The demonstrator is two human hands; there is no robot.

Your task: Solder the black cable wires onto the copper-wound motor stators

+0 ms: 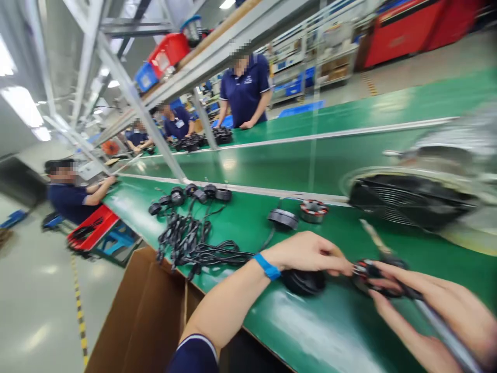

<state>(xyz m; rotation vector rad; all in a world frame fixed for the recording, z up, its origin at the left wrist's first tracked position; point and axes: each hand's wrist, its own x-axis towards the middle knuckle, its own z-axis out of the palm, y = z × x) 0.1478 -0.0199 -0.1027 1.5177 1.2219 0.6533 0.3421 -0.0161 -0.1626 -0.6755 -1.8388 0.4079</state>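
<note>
At the lower right, my right hand point(430, 305) grips a small round motor part point(363, 277) with dark and reddish segments, blurred by motion. My left hand point(310, 254), a blue band at its wrist, has thumb and fingers pinched together at that part's left edge; what lies between the fingertips is too small to make out. Below the left hand sits a black round housing point(303, 281). A slim rod with a pale tip point(373, 235) lies beyond the right hand. Farther back are a copper-wound stator ring point(313, 211) and a dark round motor unit with a cable point(283, 219).
Black cables point(202, 251) with several round units are heaped on the green bench point(240, 207). A black-grilled fan point(411, 199) stands at the right. An open cardboard box point(143, 311) is below the bench edge. Co-workers point(245, 90) stand across and at the left point(73, 194).
</note>
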